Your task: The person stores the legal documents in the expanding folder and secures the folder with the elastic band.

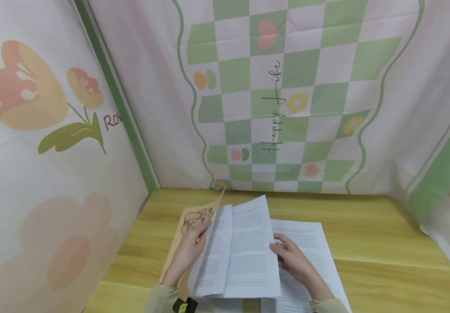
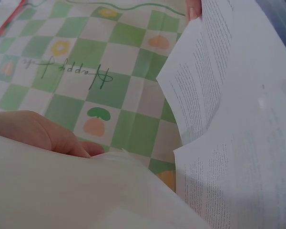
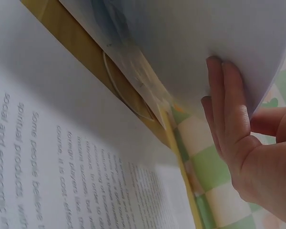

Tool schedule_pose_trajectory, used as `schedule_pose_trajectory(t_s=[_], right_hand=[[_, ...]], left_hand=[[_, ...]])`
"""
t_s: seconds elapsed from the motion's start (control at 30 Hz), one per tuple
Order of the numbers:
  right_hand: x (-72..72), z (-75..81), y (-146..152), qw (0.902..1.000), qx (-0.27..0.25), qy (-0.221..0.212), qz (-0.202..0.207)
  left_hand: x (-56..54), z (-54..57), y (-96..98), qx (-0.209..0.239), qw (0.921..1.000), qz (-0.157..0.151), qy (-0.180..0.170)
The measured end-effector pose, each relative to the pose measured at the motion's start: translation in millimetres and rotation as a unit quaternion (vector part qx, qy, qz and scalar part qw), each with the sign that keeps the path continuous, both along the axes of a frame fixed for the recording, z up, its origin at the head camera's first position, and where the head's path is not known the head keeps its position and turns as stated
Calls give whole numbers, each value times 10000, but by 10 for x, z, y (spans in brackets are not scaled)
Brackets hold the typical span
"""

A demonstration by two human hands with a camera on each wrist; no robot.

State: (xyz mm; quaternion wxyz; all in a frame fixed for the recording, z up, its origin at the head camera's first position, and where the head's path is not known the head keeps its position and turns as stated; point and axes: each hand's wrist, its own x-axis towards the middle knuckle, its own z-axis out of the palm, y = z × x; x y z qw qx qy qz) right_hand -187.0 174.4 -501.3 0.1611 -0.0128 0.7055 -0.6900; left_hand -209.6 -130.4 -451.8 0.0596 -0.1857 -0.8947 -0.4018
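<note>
Clamping orange cover [image 1: 198,214] in left grip [image 1: 189,245] and pinching printed sheets [image 1: 249,252] in right grip [image 1: 294,261], apparently midway, with more paper [image 1: 314,248] unlifted on table [image 1: 381,248].

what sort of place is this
Probably a desk nook closed in by fabric: a wood-look table stands against a hanging sheet printed "Happy Life", with text-covered pages being handled over it.
</note>
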Motion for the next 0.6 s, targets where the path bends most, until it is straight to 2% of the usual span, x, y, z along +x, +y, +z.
schedule_pose_trajectory(t_s=[0.27,0.4,0.6], right_hand=[[-25,-51,-98,9997,-115,-5,204],[-16,-50,-136,9993,-169,-19,340],[12,-20,-168,9987,469,-48,167]], left_hand=[[-6,-10,-2,50,9999,-21,-154],[-4,-15,-1,6,10000,-47,-50],[-12,-16,4,-6,10000,-18,-21]])
